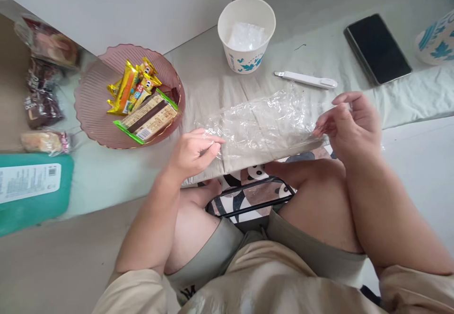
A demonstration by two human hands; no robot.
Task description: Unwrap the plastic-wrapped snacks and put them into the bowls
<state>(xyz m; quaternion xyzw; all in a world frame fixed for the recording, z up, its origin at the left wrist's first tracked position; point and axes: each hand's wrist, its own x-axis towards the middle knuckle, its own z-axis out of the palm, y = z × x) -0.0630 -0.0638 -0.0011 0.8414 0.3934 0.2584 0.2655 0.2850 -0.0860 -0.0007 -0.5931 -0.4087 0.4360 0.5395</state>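
Both grips pinched on a clear plastic wrapper [264, 125], stretched between them

The left hand [193, 153] nips its left end, the right hand [349, 127] its right end, over the near edge of a pale green cloth on the floor. Just beyond lie a white pen-like tool [307, 80] and a paper cup [246, 35]; a pink plate [94, 110] of snack bars sits left, a phone [378, 49] far right

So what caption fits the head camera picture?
Both hands, left and right, stretch a crinkly clear bag beside a snack plate.

A pink plate [92, 115] of wrapped snacks [142, 103] sits left of the hands. Beyond them stand a paper cup [246, 58], white cutter [307, 80] and phone [378, 49].
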